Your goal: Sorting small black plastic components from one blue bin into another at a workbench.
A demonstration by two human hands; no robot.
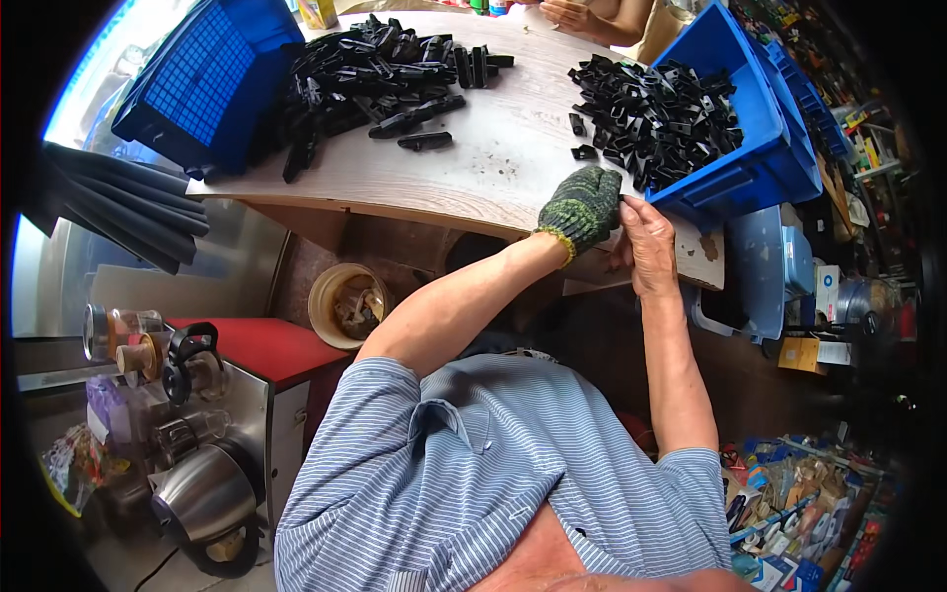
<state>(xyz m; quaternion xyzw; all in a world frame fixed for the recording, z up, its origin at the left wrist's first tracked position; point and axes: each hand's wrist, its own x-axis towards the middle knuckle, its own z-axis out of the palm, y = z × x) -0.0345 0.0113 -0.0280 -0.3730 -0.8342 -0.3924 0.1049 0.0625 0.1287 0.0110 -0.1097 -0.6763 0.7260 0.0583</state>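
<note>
My left hand (584, 209), in a green and black knitted glove, is closed at the front edge of the table (483, 163). Bare and pinched, my right hand (651, 245) meets it at the fingertips. Whatever sits between them is hidden or too small to name. Just beyond lies a heap of small black clip-like pieces (659, 116), spilling from a tipped blue bin (781, 148) on the right. Farther left is a pile of longer black plastic pieces (380, 74), with one single long piece (425, 141) lying apart.
A blue basket (197, 84) leans at the table's left end. Under the table edge stands a pale bucket (318, 308). To my left are a red-topped cabinet (258, 340) and a steel kettle (205, 498). Across the table shows another person's hand (569, 14).
</note>
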